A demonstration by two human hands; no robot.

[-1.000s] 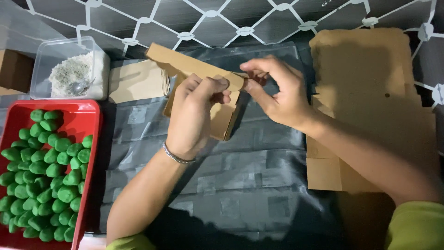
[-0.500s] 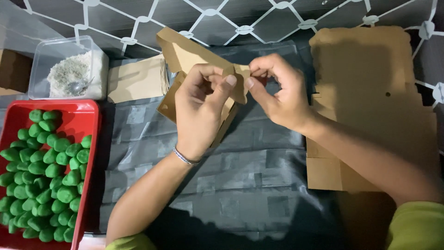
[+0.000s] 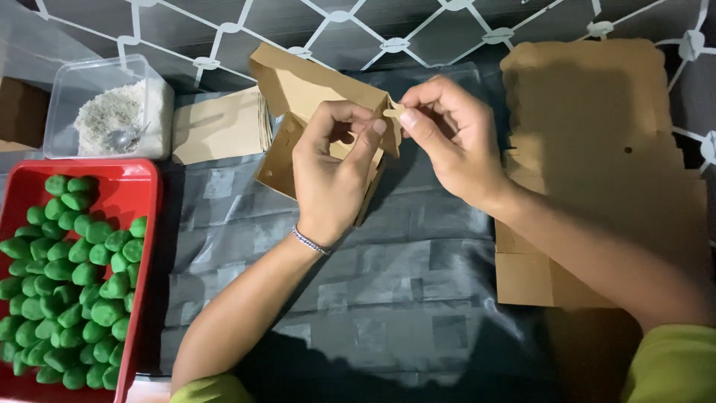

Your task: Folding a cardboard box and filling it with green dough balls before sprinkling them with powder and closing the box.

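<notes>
- Head view: the left hand (image 3: 332, 175) and right hand (image 3: 451, 138) both pinch a half-folded brown cardboard box (image 3: 302, 93), held above the grey cloth (image 3: 388, 283).
- A red tray (image 3: 138, 186) of green balls (image 3: 67, 276) sits at the left.

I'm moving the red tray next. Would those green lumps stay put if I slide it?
Probably mostly. The green lumps are rounded, so loose ones near the top may roll. They are packed tight, and the red tray has raised walls, which should likely keep them in.
</notes>
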